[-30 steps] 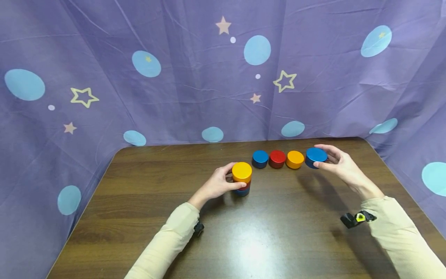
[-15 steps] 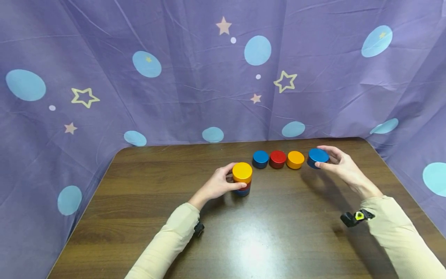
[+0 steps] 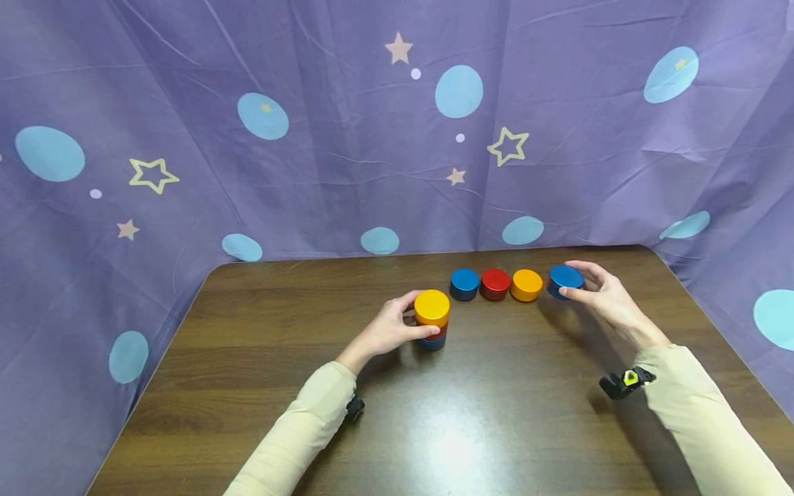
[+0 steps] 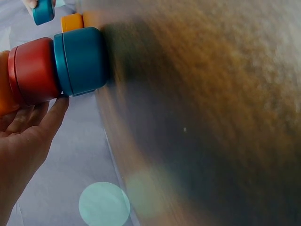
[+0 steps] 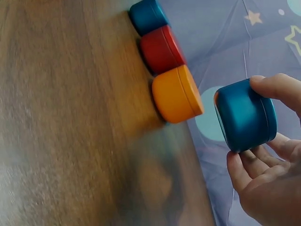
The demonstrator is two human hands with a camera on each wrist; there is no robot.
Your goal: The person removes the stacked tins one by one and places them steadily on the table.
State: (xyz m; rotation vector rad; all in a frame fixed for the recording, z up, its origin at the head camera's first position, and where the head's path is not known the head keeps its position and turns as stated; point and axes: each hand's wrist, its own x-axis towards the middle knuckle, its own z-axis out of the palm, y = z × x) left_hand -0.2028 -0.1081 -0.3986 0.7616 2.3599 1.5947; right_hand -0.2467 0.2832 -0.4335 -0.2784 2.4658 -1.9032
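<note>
A stack of three round tins [image 3: 431, 319], yellow on red on blue, stands mid-table. My left hand [image 3: 389, 332] curls round it; in the left wrist view the fingers [image 4: 33, 127] touch the red tin [image 4: 33, 70] above the blue one [image 4: 81, 60]. My right hand [image 3: 597, 293] pinches a blue tin [image 3: 565, 280] between thumb and fingers, just above the table at the right end of a row. The right wrist view shows that blue tin [image 5: 246, 115] tilted and clear of the orange tin [image 5: 177, 94].
A blue tin [image 3: 464, 284], a red tin [image 3: 495, 284] and an orange tin [image 3: 526, 284] stand in a row near the far edge of the brown table [image 3: 434, 427]. A purple cloth with stars and dots [image 3: 347, 138] hangs close behind and at both sides.
My right hand has lowered the blue tin slightly toward the table beside the orange tin. My left hand and the stack have stayed in place.
</note>
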